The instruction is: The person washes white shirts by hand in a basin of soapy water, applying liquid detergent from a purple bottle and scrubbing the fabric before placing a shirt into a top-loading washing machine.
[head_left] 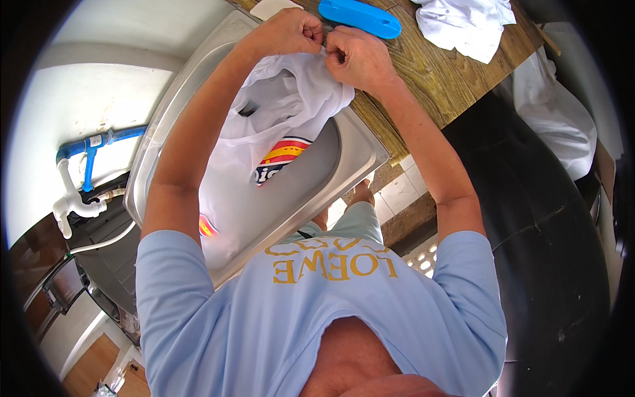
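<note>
A wet white garment (321, 102) with red, yellow and dark printed patches hangs and spreads in a metal sink basin (362, 144). Both of my hands are at its upper edge, where the sink meets a wooden board. My left hand (291, 33) is closed, its fingers curled in a pinch on the garment. Close beside it, my right hand (360, 61) is also closed on the white fabric. The fingertips of both hands are partly hidden. Just beyond my hands lies a blue oblong plastic piece (360, 18), like a brush back.
The wooden board (430, 86) adjoins the sink and carries a crumpled white cloth (466, 26) at the far right. A pale flat piece (274, 8) lies near my left hand. Blue and white pipes with a tap (79, 206) stick out at left. A large black surface (529, 218) fills the right.
</note>
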